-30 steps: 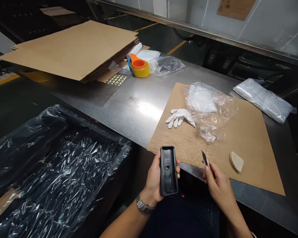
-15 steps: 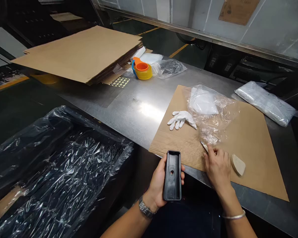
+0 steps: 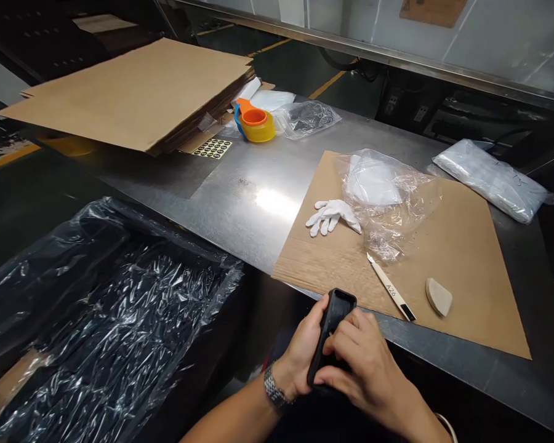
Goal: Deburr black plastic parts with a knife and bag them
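Note:
My left hand is wrapped round a black rectangular plastic part with a hollow inside, held just off the table's front edge. My right hand is closed over the same part, its thumb at the lower end and its curled fingertips over the hollow, which they partly hide. A craft knife marked A26 lies on the cardboard sheet, blade pointing away. To its right rests a beige wedge-shaped block. A white glove lies beside a clear plastic bag with white material in it.
Stacked cardboard sheets overhang the metal table at back left. Near them are a tape roll in an orange holder and a sticker sheet. A black-plastic-lined box stands at left; a clear-wrapped pack lies at right.
My right hand has let go of the craft knife, leaving it on the cardboard, and moved left onto the black plastic part. That part has tilted in my left hand.

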The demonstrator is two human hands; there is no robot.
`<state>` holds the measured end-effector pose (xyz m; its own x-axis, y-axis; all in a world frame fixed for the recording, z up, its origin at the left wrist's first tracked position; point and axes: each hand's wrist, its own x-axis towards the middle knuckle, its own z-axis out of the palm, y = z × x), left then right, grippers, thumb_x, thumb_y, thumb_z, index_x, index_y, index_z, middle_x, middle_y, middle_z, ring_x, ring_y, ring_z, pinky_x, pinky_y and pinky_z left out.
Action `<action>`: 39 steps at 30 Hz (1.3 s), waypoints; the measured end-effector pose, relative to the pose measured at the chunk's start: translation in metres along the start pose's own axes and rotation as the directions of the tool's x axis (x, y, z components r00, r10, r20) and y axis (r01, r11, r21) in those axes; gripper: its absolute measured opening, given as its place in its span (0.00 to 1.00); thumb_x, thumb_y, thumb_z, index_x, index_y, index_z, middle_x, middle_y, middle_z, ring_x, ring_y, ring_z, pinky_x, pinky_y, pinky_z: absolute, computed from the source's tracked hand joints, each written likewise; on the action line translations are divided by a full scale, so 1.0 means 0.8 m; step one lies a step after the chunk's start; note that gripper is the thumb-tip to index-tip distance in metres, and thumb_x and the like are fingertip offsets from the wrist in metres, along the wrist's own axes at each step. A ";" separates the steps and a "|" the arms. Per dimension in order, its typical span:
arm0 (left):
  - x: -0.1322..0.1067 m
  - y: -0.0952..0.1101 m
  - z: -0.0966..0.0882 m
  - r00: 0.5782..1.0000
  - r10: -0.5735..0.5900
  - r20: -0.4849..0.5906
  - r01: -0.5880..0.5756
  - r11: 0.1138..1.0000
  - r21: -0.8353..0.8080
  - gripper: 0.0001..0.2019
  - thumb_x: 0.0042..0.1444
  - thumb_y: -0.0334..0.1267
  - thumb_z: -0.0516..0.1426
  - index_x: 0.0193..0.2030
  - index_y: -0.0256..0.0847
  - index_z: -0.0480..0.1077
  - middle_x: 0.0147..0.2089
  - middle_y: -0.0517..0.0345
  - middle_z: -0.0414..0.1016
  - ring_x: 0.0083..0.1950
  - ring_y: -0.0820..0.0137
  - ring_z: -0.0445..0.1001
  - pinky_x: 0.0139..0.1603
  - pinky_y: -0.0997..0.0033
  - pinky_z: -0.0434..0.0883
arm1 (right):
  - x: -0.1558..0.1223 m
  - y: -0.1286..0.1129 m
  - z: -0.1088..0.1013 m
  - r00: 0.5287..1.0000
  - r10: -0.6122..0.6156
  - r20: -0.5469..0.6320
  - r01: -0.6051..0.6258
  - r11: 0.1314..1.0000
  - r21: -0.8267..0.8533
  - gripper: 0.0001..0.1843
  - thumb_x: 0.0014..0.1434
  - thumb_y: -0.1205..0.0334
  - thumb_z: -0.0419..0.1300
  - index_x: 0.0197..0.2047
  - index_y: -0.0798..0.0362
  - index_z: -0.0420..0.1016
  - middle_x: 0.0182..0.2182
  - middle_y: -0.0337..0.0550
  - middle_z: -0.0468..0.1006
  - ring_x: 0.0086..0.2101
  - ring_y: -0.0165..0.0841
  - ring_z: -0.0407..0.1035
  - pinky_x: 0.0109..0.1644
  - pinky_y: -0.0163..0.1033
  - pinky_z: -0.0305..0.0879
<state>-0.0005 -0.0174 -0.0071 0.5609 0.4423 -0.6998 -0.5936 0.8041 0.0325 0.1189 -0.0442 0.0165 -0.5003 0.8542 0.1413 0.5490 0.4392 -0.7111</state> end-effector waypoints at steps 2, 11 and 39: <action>-0.002 -0.003 0.000 1.000 0.003 -0.011 -0.003 1.000 0.030 0.21 0.60 0.48 0.47 0.21 0.36 0.65 0.19 0.61 0.67 0.20 0.78 0.66 0.25 0.79 0.65 | 0.002 0.003 -0.005 0.998 0.060 0.011 -0.061 0.997 0.040 0.21 0.58 0.43 0.52 0.31 0.53 0.66 0.26 0.38 0.68 0.32 0.34 0.59 0.37 0.40 0.51; -0.010 -0.014 -0.007 0.975 -0.222 0.001 0.203 0.893 0.402 0.37 0.57 0.61 0.38 0.27 0.27 0.73 0.18 0.50 0.70 0.15 0.74 0.69 0.16 0.79 0.62 | 0.020 0.033 -0.039 0.938 0.252 -0.240 -0.265 0.964 -0.023 0.11 0.59 0.60 0.57 0.46 0.50 0.71 0.35 0.44 0.71 0.39 0.37 0.62 0.42 0.43 0.60; 0.001 0.010 -0.001 0.946 0.254 0.202 -0.324 0.781 0.534 0.32 0.45 0.63 0.55 0.44 0.33 0.70 0.29 0.49 0.77 0.25 0.68 0.74 0.27 0.71 0.68 | 0.021 0.069 0.002 0.747 0.664 -0.011 -0.597 0.678 0.429 0.34 0.62 0.39 0.35 0.20 0.54 0.64 0.10 0.39 0.67 0.10 0.26 0.58 0.13 0.30 0.50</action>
<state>-0.0056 -0.0110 -0.0079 0.4965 0.7028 -0.5095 -0.3366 0.6969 0.6333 0.1401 -0.0060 -0.0217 -0.0021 0.9332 -0.3593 0.3838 -0.3310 -0.8621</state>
